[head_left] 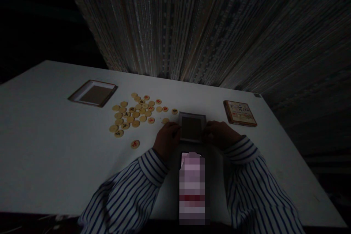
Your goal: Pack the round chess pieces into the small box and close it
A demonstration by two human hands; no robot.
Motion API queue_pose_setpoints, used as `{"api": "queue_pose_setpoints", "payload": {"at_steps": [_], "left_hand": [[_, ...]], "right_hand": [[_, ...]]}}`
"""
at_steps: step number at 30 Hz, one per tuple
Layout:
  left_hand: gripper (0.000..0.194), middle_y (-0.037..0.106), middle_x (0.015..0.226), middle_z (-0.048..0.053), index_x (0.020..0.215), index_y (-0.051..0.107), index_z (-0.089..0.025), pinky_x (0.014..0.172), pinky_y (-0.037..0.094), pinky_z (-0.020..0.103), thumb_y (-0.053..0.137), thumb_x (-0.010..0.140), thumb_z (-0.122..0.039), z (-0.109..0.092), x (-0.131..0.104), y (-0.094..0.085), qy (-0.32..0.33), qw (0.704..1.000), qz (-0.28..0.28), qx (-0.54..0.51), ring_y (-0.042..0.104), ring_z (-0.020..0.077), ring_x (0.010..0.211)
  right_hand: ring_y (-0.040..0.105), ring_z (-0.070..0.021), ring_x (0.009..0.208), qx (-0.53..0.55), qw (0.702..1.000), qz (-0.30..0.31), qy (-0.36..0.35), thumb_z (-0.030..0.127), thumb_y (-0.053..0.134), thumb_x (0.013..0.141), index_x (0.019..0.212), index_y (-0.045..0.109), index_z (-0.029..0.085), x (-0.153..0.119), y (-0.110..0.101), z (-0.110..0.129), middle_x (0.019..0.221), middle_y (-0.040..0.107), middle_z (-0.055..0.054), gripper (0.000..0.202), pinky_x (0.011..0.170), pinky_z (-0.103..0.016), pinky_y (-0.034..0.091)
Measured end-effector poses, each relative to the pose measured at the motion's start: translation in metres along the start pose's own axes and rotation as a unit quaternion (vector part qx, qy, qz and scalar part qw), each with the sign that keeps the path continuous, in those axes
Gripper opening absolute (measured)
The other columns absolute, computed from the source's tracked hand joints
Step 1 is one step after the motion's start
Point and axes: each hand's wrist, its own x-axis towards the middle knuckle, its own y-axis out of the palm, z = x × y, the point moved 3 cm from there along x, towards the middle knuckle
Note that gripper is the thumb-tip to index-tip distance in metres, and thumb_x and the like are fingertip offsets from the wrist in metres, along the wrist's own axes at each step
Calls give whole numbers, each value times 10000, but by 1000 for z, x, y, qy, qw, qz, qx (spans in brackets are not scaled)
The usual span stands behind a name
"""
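Note:
A small rectangular tray-like box (191, 128) with a pale rim and dark inside is between my hands in the middle of the white table. My left hand (168, 138) has its fingers closed on the box's left edge. On the right edge, the fingers of my right hand (221, 134) are closed as well. Many round wooden pieces (136, 114) with red or black characters, some blank side up, lie scattered left of my left hand. One red-marked piece (135, 144) lies apart, nearer to me.
An open box part (94, 93) lies at the back left of the white table (68, 146). A printed box (240, 113) is at the right. A lit, pixelated phone screen (192, 186) shows near me, between my sleeves. Behind the table hangs a striped curtain (175, 25).

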Motion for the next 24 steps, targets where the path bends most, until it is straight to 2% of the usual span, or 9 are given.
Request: {"api": "queue_pose_setpoints", "payload": {"at_steps": [14, 24], "left_hand": [[190, 636, 911, 68, 892, 657, -151, 765, 504, 288, 504, 777, -144, -1, 0, 0, -7, 1000, 11, -5, 603, 161, 835], [192, 633, 915, 69, 908, 647, -153, 770, 502, 296, 502, 783, -170, 2, -1, 2, -6, 1000, 6, -2, 600, 165, 841]], "right_hand": [[582, -192, 806, -5, 1000, 10, 6, 316, 530, 778, 890, 688, 215, -1, -3, 3, 918, 626, -79, 219, 697, -318, 423], [587, -170, 779, 18, 999, -25, 9, 318, 517, 787, 865, 682, 200, -4, -3, -2, 896, 637, -69, 217, 677, -279, 419]]}}
